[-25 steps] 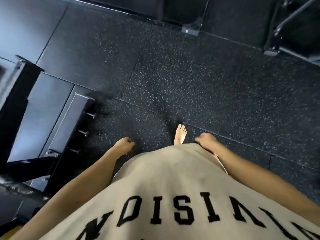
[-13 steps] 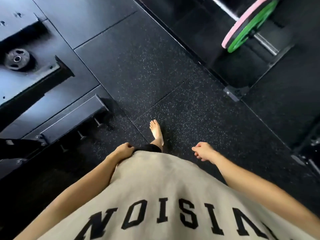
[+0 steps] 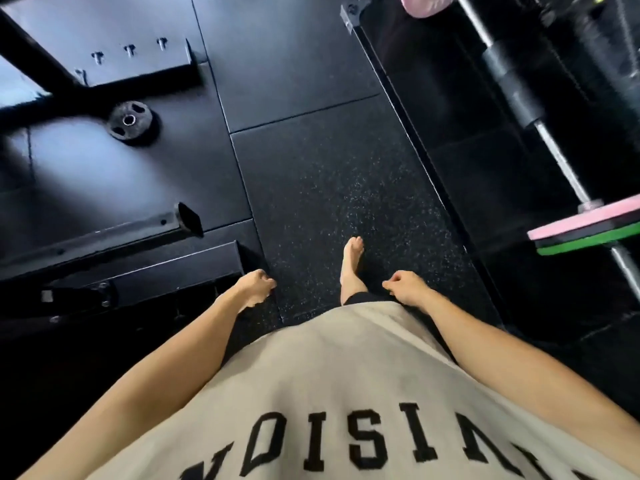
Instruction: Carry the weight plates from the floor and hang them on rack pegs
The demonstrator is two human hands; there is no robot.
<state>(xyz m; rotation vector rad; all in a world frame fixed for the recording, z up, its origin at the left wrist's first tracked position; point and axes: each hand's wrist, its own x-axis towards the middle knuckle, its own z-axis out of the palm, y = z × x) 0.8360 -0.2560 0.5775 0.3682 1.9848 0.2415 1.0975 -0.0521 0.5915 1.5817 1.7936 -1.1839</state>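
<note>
A small black weight plate with a metal hub lies flat on the dark floor at the upper left, beside black rack beams. A rack foot with short pegs sits behind it. My left hand hangs loosely curled at my side and holds nothing. My right hand hangs the same way, with nothing in it. Both hands are far from the plate. My bare foot steps on the speckled mat between them.
A barbell with pink and green plates lies on the black platform at the right. Black rack beams and a steel base crowd the left. A speckled rubber mat lane runs ahead.
The view has swung left and forward as I walk. The black plate has come nearer, and the barbell has slid to the right edge. Both hands keep hanging at my sides.
</note>
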